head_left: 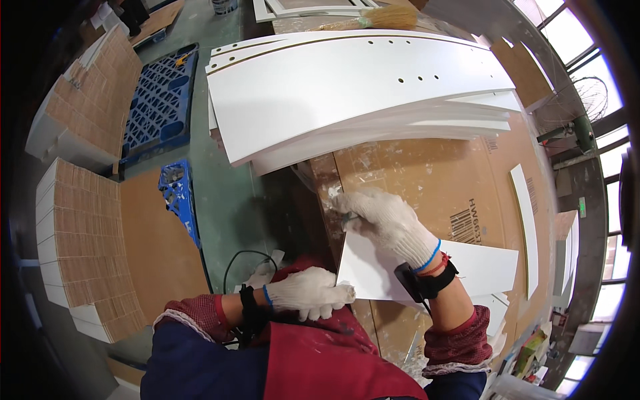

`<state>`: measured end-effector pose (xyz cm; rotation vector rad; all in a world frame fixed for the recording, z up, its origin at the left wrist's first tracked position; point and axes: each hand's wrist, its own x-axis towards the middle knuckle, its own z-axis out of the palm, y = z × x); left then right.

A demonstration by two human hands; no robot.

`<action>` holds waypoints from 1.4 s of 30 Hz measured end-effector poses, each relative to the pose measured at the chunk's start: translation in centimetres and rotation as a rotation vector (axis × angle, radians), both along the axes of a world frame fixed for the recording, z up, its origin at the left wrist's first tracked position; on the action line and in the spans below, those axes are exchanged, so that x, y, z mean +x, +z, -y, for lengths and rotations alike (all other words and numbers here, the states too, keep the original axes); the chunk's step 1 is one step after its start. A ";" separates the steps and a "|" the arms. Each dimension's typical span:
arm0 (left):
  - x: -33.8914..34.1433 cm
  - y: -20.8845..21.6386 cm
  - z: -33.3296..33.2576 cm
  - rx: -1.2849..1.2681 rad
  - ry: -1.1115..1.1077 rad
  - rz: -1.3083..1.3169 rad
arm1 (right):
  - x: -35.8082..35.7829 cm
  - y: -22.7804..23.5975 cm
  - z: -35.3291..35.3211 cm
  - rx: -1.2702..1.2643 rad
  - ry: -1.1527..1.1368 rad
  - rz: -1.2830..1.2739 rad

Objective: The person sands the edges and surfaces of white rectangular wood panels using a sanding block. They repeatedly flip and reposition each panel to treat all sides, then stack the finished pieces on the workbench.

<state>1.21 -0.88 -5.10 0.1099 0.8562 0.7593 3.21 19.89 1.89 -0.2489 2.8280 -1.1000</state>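
Observation:
A white flat panel point(470, 263) lies on the cardboard-covered bench before me. My left hand point(307, 293), in a white knitted glove, is closed at the panel's near left corner, its fingertips on the edge. Over the panel's far left corner reaches my right hand point(385, 217), also gloved, with fingers bent and pinched together. A bit of something small and greenish shows between those fingers, mostly hidden by the glove. Farther back rests a stack of long white curved panels point(347, 80), the top ones drilled with several dark holes.
A narrow white curved strip point(525, 230) lies on the cardboard point(400, 160) at right. A straw brush point(390, 18) sits behind the stack. Board stacks point(93, 227) and a blue pallet point(160, 97) stand on the left floor. A fan point(583, 130) is at far right.

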 end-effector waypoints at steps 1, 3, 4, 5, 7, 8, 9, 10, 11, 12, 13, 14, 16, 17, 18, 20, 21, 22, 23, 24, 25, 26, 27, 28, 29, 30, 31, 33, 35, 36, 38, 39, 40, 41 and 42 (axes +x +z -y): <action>0.2 0.3 0.0 -0.006 -0.004 -0.076 | -0.3 -0.2 0.1 0.038 -0.013 -0.053; 0.4 0.8 -0.1 -0.015 -0.012 -0.229 | -1.3 -0.5 0.3 0.116 -0.037 -0.159; 0.3 1.3 -0.2 0.008 -0.021 -0.276 | -1.2 -0.3 0.3 0.042 -0.019 -0.112; 0.1 1.9 -0.3 0.031 -0.030 -0.322 | -0.9 0.2 0.2 -0.032 -0.001 -0.064; 0.3 1.6 -0.2 0.059 -0.021 -0.306 | -0.6 0.8 0.4 -0.029 0.018 -0.042; 0.4 0.5 0.0 0.064 -0.004 -0.245 | -0.7 0.9 0.6 0.049 0.020 -0.068; 0.3 0.3 -0.1 0.071 0.007 -0.188 | -0.8 0.9 0.5 0.129 0.015 -0.099; 0.3 0.6 -0.1 0.072 0.004 -0.241 | -0.9 0.6 0.2 0.078 0.011 -0.069; 0.5 1.1 -0.1 0.072 0.002 -0.293 | -1.2 -0.1 -0.1 0.028 0.007 -0.039; 0.5 1.6 -0.1 0.071 0.006 -0.346 | -1.4 -0.4 -0.4 -0.024 0.010 -0.009; 0.3 1.5 -0.1 0.048 0.002 -0.317 | -1.4 -0.4 -0.3 0.014 0.033 -0.035; 0.0 1.3 -0.1 0.025 -0.003 -0.288 | -1.3 -0.4 -0.1 0.053 0.056 -0.061; -0.1 1.3 -0.3 0.001 -0.026 -0.288 | -1.1 -0.5 0.0 0.114 0.040 -0.113; 0.0 1.8 -0.4 -0.002 -0.039 -0.318 | -1.2 -0.5 -0.1 0.133 0.006 -0.142; 0.0 2.1 -0.5 -0.010 -0.046 -0.348 | -1.3 -0.6 -0.2 0.148 -0.022 -0.171; -0.1 2.2 -0.4 -0.019 -0.026 -0.348 | -0.9 -0.2 -0.2 0.088 0.045 -0.137; 0.0 2.1 -0.3 -0.021 -0.023 -0.345 | -0.4 -0.1 -0.1 0.059 0.072 -0.118; 0.3 1.9 -0.2 -0.008 -0.018 -0.364 | -0.3 -0.3 -0.2 0.112 0.053 -0.121; 0.6 1.6 -0.1 0.005 -0.013 -0.382 | -0.5 -0.7 -0.5 0.165 0.034 -0.125; 0.6 1.4 -0.1 0.016 -0.002 -0.408 | -1.1 -1.0 -0.9 0.217 0.020 -0.136; 0.5 1.4 -0.1 0.037 -0.011 -0.438 | -1.4 -1.1 -1.1 0.270 0.007 -0.148; 0.4 1.4 0.0 0.058 -0.020 -0.469 | -1.3 -1.0 -1.0 0.182 0.040 -0.154; 0.5 1.4 0.0 0.078 -0.030 -0.492 | -0.6 -0.8 -0.7 0.093 0.072 -0.154; 0.6 1.4 0.0 0.060 -0.022 -0.467 | -0.2 -0.7 -0.5 0.005 0.103 -0.154; 0.6 1.5 -0.2 0.042 -0.015 -0.443 | -0.2 -0.8 -0.7 0.100 0.071 -0.164; 0.5 1.6 -0.2 0.025 -0.011 -0.423 | -0.4 -0.9 -1.0 0.196 0.036 -0.179; 0.5 1.7 -0.4 0.037 -0.026 -0.436 | -0.7 -1.1 -1.3 0.292 -0.001 -0.192; 0.5 2.0 -0.6 0.054 -0.038 -0.464 | -0.1 -1.1 -1.9 0.240 -0.096 -0.279; 0.4 1.8 -0.5 0.027 0.005 -0.376 | 1.9 0.4 -2.7 0.000 -0.198 -0.232; 0.4 1.6 -0.3 0.015 0.027 -0.333 | 3.2 1.1 -3.2 -0.119 -0.247 -0.208; -0.4 -2.4 0.7 0.168 0.164 -0.103 | 7.6 1.2 -3.9 -0.467 -0.489 -0.125; -0.6 -3.7 1.6 0.239 0.228 0.017 | 10.3 1.8 -4.0 -0.521 -0.612 -0.138; -1.6 -2.2 1.9 0.375 0.294 -0.245 | 13.3 2.1 -4.4 -0.570 -0.747 -0.155; -1.9 -0.9 1.5 0.267 0.334 -0.330 | 16.5 2.0 -4.9 -0.580 -0.858 -0.178; -2.2 0.0 1.0 0.159 0.372 -0.418 | 19.7 1.9 -5.3 -0.591 -0.969 -0.204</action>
